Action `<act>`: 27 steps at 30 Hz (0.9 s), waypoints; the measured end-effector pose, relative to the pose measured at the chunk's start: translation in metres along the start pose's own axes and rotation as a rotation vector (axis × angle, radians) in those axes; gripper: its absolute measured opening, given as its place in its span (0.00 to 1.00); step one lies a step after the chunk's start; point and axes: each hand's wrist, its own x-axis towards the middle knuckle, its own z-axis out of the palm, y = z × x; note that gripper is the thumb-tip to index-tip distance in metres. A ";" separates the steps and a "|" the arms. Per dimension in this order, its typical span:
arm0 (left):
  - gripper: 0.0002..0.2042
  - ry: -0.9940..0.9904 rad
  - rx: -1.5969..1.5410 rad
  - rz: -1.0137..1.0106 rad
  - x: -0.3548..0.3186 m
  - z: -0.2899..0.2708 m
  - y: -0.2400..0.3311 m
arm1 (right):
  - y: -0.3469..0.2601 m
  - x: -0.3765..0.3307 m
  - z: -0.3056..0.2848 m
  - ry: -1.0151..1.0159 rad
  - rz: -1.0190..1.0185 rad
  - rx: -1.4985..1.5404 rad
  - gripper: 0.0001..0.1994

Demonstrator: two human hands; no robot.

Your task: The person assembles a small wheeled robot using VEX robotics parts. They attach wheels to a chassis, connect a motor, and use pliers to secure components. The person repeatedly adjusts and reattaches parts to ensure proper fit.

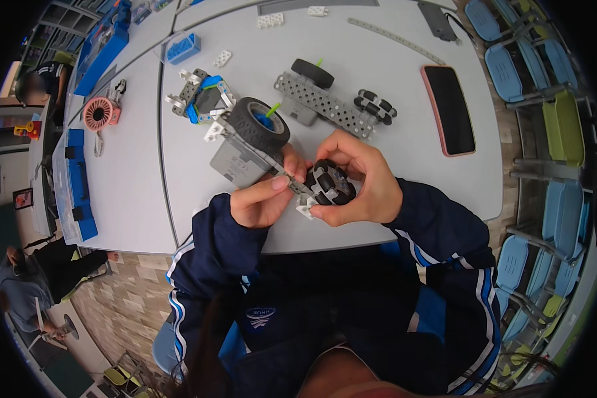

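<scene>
Close to the table's near edge, my right hand (368,179) is closed round a black and grey omni wheel (330,182), thumb below and fingers above. The wheel sits at the end of a grey beam assembly that also carries a grey motor block (237,164) and a large black rubber tyre (262,125) with a green shaft through its hub. Pinched between thumb and fingers of my left hand (265,196) is the beam beside the wheel. Small white connectors (305,204) show under the wheel. Whether the wheel is fixed on its shaft is hidden by my fingers.
Beyond my hands lies a second wheeled chassis half (325,103). A blue-framed grey unit (209,99) stands left of it. A pink-edged phone (450,109) lies right, a pink fan (99,114) left. A blue parts box (182,48) and a long grey strip (397,38) are farther back.
</scene>
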 end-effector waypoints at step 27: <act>0.13 -0.107 0.099 0.055 0.005 -0.004 0.008 | 0.001 0.005 -0.006 0.096 -0.199 -0.158 0.30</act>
